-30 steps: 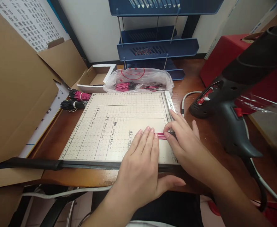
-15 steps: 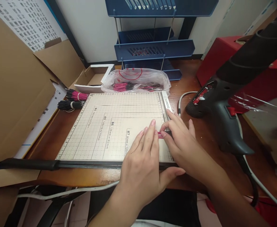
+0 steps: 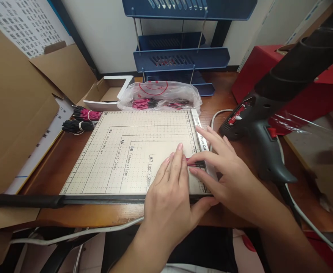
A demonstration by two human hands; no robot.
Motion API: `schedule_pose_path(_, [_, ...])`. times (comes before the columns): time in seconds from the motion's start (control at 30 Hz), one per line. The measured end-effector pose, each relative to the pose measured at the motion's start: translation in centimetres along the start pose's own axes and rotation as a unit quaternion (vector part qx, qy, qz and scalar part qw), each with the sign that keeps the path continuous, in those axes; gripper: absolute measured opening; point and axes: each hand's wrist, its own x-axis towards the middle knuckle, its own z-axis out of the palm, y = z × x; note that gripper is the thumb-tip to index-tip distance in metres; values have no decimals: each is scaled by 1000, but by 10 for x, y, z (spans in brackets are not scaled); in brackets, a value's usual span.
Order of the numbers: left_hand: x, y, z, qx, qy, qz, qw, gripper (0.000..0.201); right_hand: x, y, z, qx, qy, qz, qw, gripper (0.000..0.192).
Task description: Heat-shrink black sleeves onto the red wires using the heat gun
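A paper cutter (image 3: 98, 163) with a cream, grid-printed board lies in front of me. My left hand (image 3: 168, 189) rests flat on its right part, fingers stretched forward and the thumb out to the right. Beside these fingers shows a small bundle of pink and black wires (image 3: 196, 163), lying across the board near its right edge; its left end is hidden by my left hand. Over the bundle is my right hand (image 3: 226, 167), with index finger and thumb apart on either side of the wires and the other fingers spread toward the ruler edge. The cutter's black handle (image 3: 27, 201) is lowered at the left front.
Tied wire bundles (image 3: 82, 119) lie left of the board. Behind it are a plastic bag (image 3: 157, 94) of wires, an open small box (image 3: 106, 91) and a blue rack (image 3: 180, 58). A heat gun (image 3: 271, 132) stands at right, near a red box (image 3: 283, 76). Cardboard (image 3: 13, 94) borders the left.
My right hand's finger and thumb have parted and its fingers have spread, uncovering more of the wires. The left hand stays flat in place. The view has shifted slightly.
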Motion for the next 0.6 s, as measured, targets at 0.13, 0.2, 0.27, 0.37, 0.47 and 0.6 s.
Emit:
schedule_pose_path(0.13, [0,0,0,-3,4,-4,1000,76,1,4,3,-19,-23,-35,999,22])
schedule_pose_path(0.2, [-1,0,0,-2,6,-3,1000,76,1,6,4,-25,-15,-43,999,22])
schedule_pose_path(0.27, [-1,-1,1,-2,4,0,1000,77,1,9,6,-33,-17,-52,998,21])
schedule_pose_path(0.37, [-2,-2,1,-1,-1,3,1000,76,2,10,6,-50,-33,-71,996,20])
schedule_pose_path(0.47, [-2,-2,1,5,4,2,1000,81,2,10,0,-82,-55,-87,991,23])
schedule_pose_path(0.6, [-1,-1,0,13,0,-1,1000,84,-19,18,-25,-109,-43,-91,989,27])
